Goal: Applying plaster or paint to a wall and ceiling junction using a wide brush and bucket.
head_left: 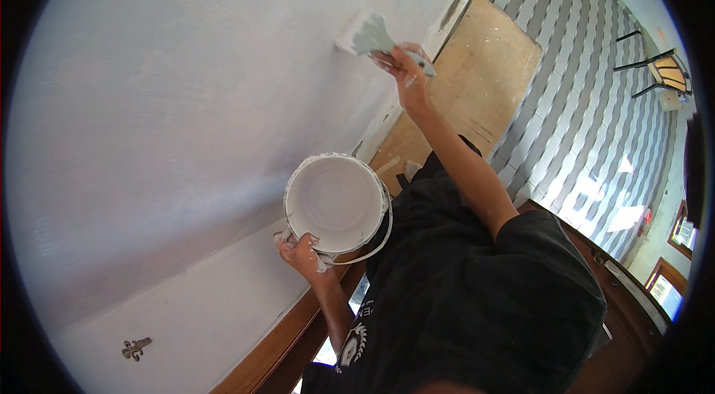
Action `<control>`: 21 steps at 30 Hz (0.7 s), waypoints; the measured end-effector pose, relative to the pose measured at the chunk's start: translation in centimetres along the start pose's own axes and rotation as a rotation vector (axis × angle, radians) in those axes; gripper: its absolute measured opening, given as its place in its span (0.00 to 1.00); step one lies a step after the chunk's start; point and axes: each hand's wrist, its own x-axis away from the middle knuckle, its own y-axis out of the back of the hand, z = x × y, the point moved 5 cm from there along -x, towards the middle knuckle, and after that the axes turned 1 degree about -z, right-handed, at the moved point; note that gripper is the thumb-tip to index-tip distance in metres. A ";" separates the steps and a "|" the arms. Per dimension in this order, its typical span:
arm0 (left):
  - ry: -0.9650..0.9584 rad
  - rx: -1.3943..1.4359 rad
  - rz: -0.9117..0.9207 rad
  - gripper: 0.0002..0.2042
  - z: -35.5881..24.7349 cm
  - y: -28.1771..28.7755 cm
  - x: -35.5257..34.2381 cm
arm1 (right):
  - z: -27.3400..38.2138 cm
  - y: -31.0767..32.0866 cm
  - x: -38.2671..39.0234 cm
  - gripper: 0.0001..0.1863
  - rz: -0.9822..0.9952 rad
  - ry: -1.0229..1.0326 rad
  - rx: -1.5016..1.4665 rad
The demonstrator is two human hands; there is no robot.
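My right hand [404,66] grips a wide paintbrush [372,35] by its handle, its paint-whitened bristles on or very close to the pale wall [171,96]. My left hand [302,251], smeared with white paint, is closed on the lower rim of a white bucket [334,200], held beside my black shirt. The bucket contains a pale, smooth liquid, and its handle hangs down along the right side.
A tan board [488,74] lies along the wall's base, beside a patterned tile floor [566,118]. A chair [663,74] is at the far right, with wooden-framed windows below it. Brown woodwork [246,368] runs along the bottom, near a small metal fitting [135,348].
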 end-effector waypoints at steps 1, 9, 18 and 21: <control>0.008 -0.009 -0.005 0.15 0.0 -0.1 -0.1 | -0.5 2.1 0.6 0.06 -0.051 -0.050 0.059; -0.021 -0.004 0.024 0.15 1.3 0.9 -1.0 | 2.1 1.9 1.3 0.06 -0.115 0.017 0.222; -0.039 0.037 0.080 0.14 1.0 0.6 -1.0 | 11.3 -20.1 -7.0 0.06 0.405 0.265 -0.021; -0.043 0.042 0.077 0.14 1.0 0.4 -0.8 | 8.4 -16.4 -9.2 0.04 0.408 0.364 -0.002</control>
